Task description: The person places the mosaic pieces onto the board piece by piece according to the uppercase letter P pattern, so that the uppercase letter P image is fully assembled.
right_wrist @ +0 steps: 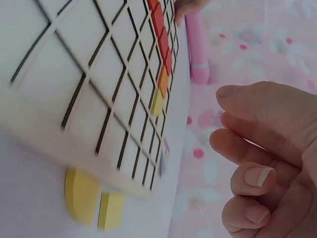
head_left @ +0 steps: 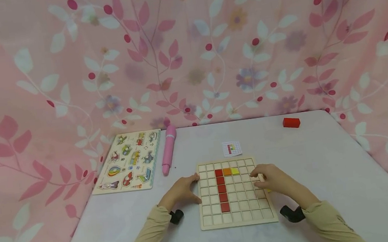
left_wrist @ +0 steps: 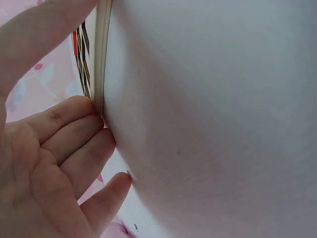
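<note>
A pale wooden grid board lies flat on the table. On it several red tiles form a column, with an orange tile and a yellow tile to the right of its top. My left hand rests against the board's left edge, thumb and fingers spread apart along it. Over the right side of the board hovers my right hand, its fingers loosely bent with nothing between them. In the right wrist view, two loose yellow pieces sit beside the board's edge.
Behind the board lies a small printed card with a coloured grid pattern. A picture puzzle board and a pink pen-shaped stick are at the left. At the far right is a red block. Patterned cloth hangs behind the table.
</note>
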Demonstrator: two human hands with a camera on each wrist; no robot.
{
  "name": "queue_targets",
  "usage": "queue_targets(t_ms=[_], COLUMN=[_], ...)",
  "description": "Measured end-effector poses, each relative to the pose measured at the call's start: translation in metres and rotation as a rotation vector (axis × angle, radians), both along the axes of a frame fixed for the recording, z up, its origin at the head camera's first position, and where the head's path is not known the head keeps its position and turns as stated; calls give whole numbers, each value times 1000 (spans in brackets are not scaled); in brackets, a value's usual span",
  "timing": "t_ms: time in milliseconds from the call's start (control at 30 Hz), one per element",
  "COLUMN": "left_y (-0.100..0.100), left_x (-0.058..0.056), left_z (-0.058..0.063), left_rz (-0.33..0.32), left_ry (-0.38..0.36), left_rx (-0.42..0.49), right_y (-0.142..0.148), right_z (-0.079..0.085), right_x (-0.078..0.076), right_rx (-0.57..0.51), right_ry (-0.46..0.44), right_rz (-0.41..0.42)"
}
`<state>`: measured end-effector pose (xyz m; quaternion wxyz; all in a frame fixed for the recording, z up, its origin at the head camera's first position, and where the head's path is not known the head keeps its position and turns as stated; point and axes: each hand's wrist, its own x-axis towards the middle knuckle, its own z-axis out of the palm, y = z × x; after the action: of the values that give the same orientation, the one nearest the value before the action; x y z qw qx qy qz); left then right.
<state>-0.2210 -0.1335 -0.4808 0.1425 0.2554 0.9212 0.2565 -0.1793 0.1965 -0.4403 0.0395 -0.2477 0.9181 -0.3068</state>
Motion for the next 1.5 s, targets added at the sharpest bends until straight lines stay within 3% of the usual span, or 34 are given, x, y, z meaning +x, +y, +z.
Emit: queue_targets(t_ms=[367,633,867,1100,1500], left_y=[1,2,1,0,1], left_x=[0,1,1,1,1], left_z=[1,0,0,-1,-2], left_rz=[0,4,10,9,19], left_ry=[19,20,15,13,4], left_rx=[-7,-7,2,-5,-5], right_y=[54,71,76,81,78], right_z=[5,-9,-15,-24,-38], right_x=[9,19,24,26,22], right_rx=[91,122,112,134,152], right_ry=[20,-83,-142,-175,-219], right_rz=[-196,-273,-305,-283,-319])
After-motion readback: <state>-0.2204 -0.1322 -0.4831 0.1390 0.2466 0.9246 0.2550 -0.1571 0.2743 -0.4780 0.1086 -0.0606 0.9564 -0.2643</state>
